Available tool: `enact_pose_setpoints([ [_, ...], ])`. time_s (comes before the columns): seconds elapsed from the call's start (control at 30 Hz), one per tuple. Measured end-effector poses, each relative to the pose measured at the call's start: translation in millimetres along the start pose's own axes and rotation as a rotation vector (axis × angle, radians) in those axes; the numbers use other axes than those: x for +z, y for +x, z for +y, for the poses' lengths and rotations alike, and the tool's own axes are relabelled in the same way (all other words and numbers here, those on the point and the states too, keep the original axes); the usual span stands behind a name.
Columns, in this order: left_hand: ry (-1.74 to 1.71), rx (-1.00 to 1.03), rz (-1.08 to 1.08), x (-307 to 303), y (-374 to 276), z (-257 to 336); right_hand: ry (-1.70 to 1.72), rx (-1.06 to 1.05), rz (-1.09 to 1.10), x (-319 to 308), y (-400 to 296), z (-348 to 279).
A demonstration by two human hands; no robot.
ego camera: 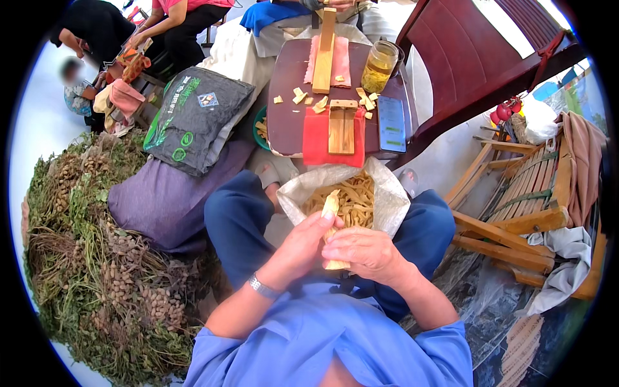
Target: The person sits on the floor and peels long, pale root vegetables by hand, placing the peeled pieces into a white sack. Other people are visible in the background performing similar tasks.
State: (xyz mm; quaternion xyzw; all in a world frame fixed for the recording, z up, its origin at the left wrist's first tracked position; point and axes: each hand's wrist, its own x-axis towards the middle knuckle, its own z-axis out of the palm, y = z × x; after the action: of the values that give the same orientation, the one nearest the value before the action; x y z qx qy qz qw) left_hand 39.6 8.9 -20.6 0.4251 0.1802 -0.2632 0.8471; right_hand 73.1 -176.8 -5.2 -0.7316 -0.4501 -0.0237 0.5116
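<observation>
Between my hands is a pale yellow, dried root-like piece (331, 204), held lengthwise above my lap. My left hand (305, 238) pinches its upper part with the thumb on top. The fingers of my right hand (365, 252) wrap the lower part, and a pale end sticks out below them. Just beyond, an open white woven sack (392, 193) between my knees holds many yellowish strips (360, 196). Past the sack, a small wooden block tool (341, 133) with a slot lies on a red cloth (314, 142) at the near edge of a dark red seat-like surface (285, 121).
On that surface are a long wooden bar (323, 67), a pink cloth (345, 63), loose yellow pieces (300, 94), a jar of yellowish liquid (379, 67) and a smartphone (391, 123). Peanut plants (111, 261) are heaped left; a wooden-framed chair (517, 193) stands right. People sit nearby.
</observation>
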Motion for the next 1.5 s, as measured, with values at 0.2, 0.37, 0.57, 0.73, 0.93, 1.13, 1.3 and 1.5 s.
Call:
enact_pose_setpoints([
  [0.2, 0.216, -0.095, -0.005, -9.7, 2.5, -21.1, 0.002, -0.021, -0.152, 3.3, 0.0, -20.7],
  [0.37, 0.576, 0.044, -0.198, -2.6, -6.7, -16.6, -0.155, 0.005, -0.006, 3.0, 15.7, -16.9],
  [0.57, 1.186, 0.092, -0.161, -8.4, -8.7, -11.6, -0.298, 0.185, 0.014, 25.8, 2.4, 7.1],
  [0.73, 1.215, 0.283, -0.076, -4.9, -16.8, 4.2, -0.19, 0.597, -0.054, 26.1, -14.8, 12.1],
  [0.93, 1.271, 0.342, 0.053, -2.3, -17.5, 8.3, 0.316, 0.783, -0.004, 41.0, -33.7, 26.1],
  [1.13, 1.364, 0.512, -0.158, -23.3, -9.7, -0.8, 1.025, 1.394, -0.221, 28.3, -30.5, 28.8],
  [1.3, 1.393, 0.323, -0.209, -23.9, -8.9, -3.5, 0.494, 1.213, -0.468, 31.5, -35.8, 36.3],
  [1.5, 1.301, 0.403, -0.137, -22.8, -8.8, -6.0, 0.477, 1.089, -0.48, 8.8, -19.1, 22.7],
])
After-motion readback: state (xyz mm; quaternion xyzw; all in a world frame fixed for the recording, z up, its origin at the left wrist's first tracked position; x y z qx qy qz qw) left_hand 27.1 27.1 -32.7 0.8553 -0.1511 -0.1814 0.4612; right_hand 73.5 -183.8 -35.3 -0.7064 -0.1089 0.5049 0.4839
